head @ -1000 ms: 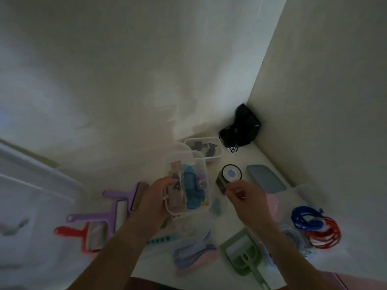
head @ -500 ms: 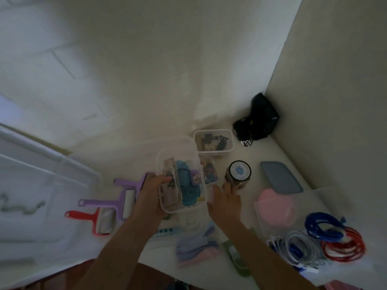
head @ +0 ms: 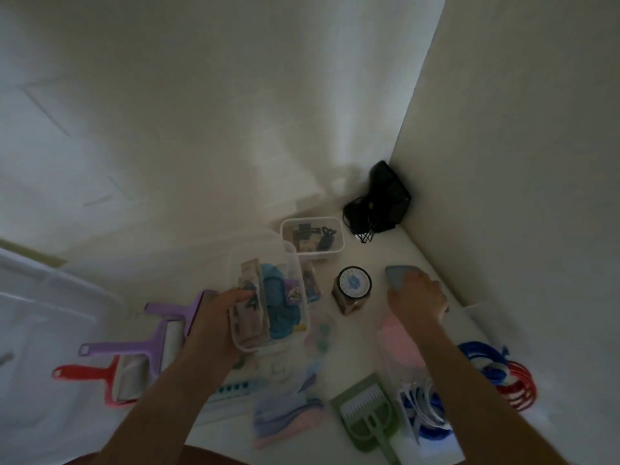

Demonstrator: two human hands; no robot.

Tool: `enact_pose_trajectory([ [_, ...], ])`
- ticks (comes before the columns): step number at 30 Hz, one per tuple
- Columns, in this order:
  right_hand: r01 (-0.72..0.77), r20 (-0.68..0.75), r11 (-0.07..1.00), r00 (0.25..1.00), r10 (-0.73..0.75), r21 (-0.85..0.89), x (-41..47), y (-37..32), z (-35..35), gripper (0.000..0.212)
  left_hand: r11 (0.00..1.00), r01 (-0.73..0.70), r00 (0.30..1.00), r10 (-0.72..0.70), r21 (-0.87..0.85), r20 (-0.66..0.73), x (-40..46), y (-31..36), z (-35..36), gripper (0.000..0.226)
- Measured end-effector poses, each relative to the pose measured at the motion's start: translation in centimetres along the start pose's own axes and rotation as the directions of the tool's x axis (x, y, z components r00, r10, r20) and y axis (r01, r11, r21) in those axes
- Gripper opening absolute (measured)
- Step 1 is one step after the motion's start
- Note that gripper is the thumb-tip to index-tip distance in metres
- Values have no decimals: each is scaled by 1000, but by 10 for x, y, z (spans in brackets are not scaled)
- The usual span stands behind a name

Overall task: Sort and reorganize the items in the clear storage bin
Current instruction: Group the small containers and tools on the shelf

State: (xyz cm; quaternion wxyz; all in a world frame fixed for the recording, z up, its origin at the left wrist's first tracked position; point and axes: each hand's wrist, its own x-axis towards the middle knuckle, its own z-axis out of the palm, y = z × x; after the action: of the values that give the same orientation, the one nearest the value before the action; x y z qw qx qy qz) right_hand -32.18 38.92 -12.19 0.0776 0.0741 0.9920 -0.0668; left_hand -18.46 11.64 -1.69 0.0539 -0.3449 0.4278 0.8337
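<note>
a small clear container [head: 268,297] packed with items is gripped by the left hand [head: 214,317] above the white surface [head: 362,344]. the right hand [head: 417,297] is laid on the grey-blue lid [head: 397,276]; whether its fingers are curled cannot be told. lidding is judged the step; the lid needs lifting and aligning.

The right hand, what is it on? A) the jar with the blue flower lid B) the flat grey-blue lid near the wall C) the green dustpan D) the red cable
B: the right hand lies on the flat grey-blue lid by the wall, while the jar stands apart to its left, untouched.
</note>
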Motion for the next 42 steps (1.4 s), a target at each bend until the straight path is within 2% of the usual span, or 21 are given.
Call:
enact_pose_trajectory([
  [2, 20, 140, 991, 990, -2, -129, 16, 1, 9, 35, 1000, -7, 1000, 7, -21, 1, 5, -2, 5, 34],
  [5, 89, 176, 983, 983, -60, -161, 24, -2, 19, 25, 999, 46, 996, -48, 16, 73, 12, -8, 9, 47],
  [7, 105, 67, 977, 993, -94, -187, 25, -3, 9, 22, 997, 65, 997, -66, 35, 28, 12, -11, 14, 46],
  [9, 83, -125, 987, 987, -101, -137, 23, -7, -18, 19, 995, 58, 998, -59, 84, 8, 9, -12, 22, 47],
  [10, 83, -242, 995, 966, -92, -50, 18, -10, -36, 20, 993, 45, 999, -46, 113, 8, 8, -14, 25, 48],
  [12, 127, -429, 956, 903, -1, 266, -6, -14, -80, 23, 983, 8, 1000, -5, 182, -16, 4, -12, 32, 39],
  [14, 224, -440, 772, 895, 80, 595, -43, -16, -125, 24, 976, -1, 997, 17, 219, -73, 3, -15, 38, 37],
  [16, 236, -330, 512, 939, 100, 826, -84, -22, -155, 27, 960, 2, 993, 32, 280, -114, 4, -20, 44, 51],
  [18, 120, -140, 223, 987, 80, 967, -112, -30, -159, 27, 942, -12, 991, 56, 334, -122, 0, -24, 52, 56],
  [19, 26, -33, 149, 998, 47, 989, -121, -35, -152, 24, 942, -24, 993, 61, 333, -100, -1, -26, 55, 56],
  [20, -55, 53, 133, 998, 24, 990, -128, -39, -143, 20, 949, -41, 995, 68, 311, -76, -7, -27, 58, 57],
  [22, -121, 114, 195, 992, 47, 973, -139, -46, -125, 13, 962, -33, 997, 49, 270, -52, -17, -27, 69, 61],
  [25, -115, 84, 272, 989, 126, 955, -150, -50, -109, 6, 972, -21, 999, 31, 233, -40, -16, -35, 74, 73],
  [27, -120, 71, 302, 983, 170, 946, -157, -53, -104, 7, 980, -13, 999, 20, 199, -33, -16, -38, 75, 73],
  [29, -162, 103, 267, 970, 221, 950, -162, -57, -100, 9, 992, 39, 999, -37, 122, -19, -20, -40, 74, 75],
  [30, -172, 112, 248, 964, 240, 953, -164, -59, -99, 9, 994, 64, 998, -65, 91, 2, -23, -42, 74, 83],
  [32, -163, 95, 258, 962, 258, 952, -166, -61, -96, 10, 996, 66, 997, -69, 66, 44, -25, -45, 74, 89],
  [35, -119, 43, 318, 971, 235, 941, -166, -62, -94, 13, 997, 43, 998, -46, 68, 50, -28, -48, 75, 76],
  [38, -72, 16, 307, 983, 181, 949, -163, -57, -96, 11, 997, 15, 998, -19, 69, 61, -31, -49, 77, 64],
  [42, -42, 13, 282, 995, 103, 958, -158, -43, -95, 12, 993, -36, 999, 31, 111, 44, -30, -52, 74, 69],
])
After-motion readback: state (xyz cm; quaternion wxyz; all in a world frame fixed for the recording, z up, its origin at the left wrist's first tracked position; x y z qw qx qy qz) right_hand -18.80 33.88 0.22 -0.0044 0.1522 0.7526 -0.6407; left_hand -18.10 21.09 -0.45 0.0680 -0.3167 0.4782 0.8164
